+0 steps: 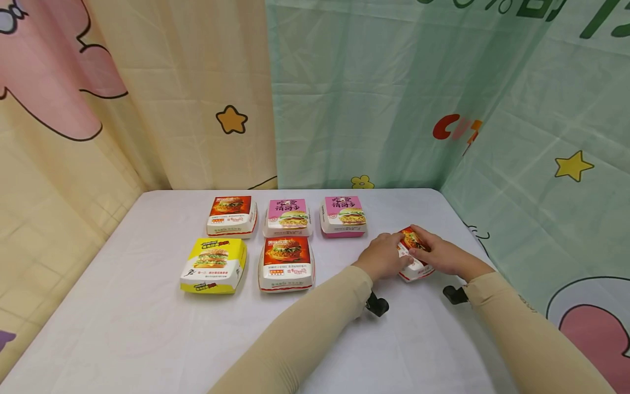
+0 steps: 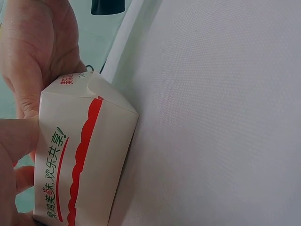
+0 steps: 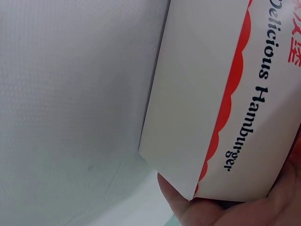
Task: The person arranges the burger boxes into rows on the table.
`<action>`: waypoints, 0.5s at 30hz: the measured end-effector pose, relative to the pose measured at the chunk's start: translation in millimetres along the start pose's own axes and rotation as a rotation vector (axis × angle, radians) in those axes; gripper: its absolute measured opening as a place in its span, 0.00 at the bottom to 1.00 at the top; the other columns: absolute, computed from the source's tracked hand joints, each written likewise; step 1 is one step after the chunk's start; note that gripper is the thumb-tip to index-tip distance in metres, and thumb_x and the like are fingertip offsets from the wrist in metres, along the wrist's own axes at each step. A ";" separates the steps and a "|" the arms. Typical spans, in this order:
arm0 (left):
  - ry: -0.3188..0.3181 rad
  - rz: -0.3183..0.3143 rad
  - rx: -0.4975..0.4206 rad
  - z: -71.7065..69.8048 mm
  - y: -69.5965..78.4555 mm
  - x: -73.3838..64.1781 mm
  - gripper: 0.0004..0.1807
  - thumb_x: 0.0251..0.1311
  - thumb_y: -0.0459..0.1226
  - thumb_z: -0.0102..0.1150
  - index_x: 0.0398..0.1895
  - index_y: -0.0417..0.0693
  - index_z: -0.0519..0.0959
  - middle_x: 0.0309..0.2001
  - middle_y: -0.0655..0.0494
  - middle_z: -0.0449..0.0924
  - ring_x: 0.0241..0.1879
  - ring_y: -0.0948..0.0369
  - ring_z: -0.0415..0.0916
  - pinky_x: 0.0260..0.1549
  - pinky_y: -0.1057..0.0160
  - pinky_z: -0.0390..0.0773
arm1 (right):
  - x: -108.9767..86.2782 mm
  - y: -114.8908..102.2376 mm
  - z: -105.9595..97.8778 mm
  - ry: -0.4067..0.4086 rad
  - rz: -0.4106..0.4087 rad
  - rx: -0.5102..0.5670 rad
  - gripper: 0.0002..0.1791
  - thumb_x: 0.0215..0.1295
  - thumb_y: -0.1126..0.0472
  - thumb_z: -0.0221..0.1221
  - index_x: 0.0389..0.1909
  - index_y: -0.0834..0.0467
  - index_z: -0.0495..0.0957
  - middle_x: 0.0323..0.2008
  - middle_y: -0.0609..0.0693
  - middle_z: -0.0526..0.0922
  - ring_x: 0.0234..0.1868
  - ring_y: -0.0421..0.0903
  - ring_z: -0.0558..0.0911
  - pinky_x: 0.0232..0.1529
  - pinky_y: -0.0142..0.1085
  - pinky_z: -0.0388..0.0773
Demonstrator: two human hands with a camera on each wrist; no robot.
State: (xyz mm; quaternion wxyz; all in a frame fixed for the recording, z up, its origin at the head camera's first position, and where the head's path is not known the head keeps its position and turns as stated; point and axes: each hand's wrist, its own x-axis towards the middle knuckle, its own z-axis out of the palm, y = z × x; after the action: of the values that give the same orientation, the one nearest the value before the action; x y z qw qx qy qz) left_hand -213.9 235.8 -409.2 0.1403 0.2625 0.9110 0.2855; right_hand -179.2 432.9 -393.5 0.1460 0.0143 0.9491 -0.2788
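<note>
A red and white hamburger box [image 1: 415, 269] is between both hands at the right side of the table, its lower edge at or close to the cloth. My left hand [image 1: 383, 256] grips its left end; in the left wrist view the thumb and fingers [image 2: 19, 139] lie along the upper edge. My right hand [image 1: 443, 254] holds the opposite end, and in the right wrist view its fingers [image 3: 235, 214] bend round the box's end [image 3: 249, 117]. "Delicious Hamburger" is printed on that side. The hands cover part of the lid.
To the left stand two pink-topped burger boxes [image 1: 287, 214] [image 1: 343, 212], two red ones [image 1: 231, 210] [image 1: 286, 261] and a yellow one [image 1: 213, 265], in two rows. Under them is a white-covered table [image 1: 147, 328]. Printed curtains [image 1: 344, 109] hang around the table.
</note>
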 end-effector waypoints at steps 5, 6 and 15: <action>0.001 -0.015 0.003 -0.3 -0.8 -2.0 0.39 0.68 0.61 0.62 0.80 0.67 0.65 0.77 0.58 0.67 0.72 0.58 0.69 0.69 0.54 0.76 | 1.8 0.0 1.1 -0.002 -0.010 0.006 0.52 0.76 0.34 0.54 0.86 0.55 0.40 0.81 0.72 0.49 0.77 0.76 0.57 0.73 0.73 0.59; 0.002 -0.019 0.004 -0.6 -0.6 -2.7 0.39 0.68 0.61 0.62 0.80 0.67 0.65 0.77 0.58 0.67 0.72 0.58 0.69 0.69 0.54 0.76 | 1.7 -0.4 1.1 -0.001 -0.011 0.007 0.52 0.76 0.35 0.54 0.86 0.54 0.41 0.81 0.72 0.49 0.77 0.75 0.57 0.72 0.73 0.59; 0.027 -0.045 0.017 -1.1 -0.1 -9.5 0.40 0.68 0.62 0.62 0.80 0.66 0.66 0.75 0.57 0.69 0.69 0.58 0.71 0.66 0.53 0.78 | 1.4 -7.5 1.1 0.042 -0.022 0.003 0.52 0.76 0.41 0.59 0.85 0.60 0.41 0.79 0.73 0.55 0.74 0.73 0.63 0.72 0.71 0.63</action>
State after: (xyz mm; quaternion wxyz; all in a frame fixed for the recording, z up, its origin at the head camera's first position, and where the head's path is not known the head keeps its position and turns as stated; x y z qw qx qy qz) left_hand -206.6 229.9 -407.3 0.1323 0.2396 0.9208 0.2779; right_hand -181.1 425.9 -390.8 0.1229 0.0101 0.9517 -0.2812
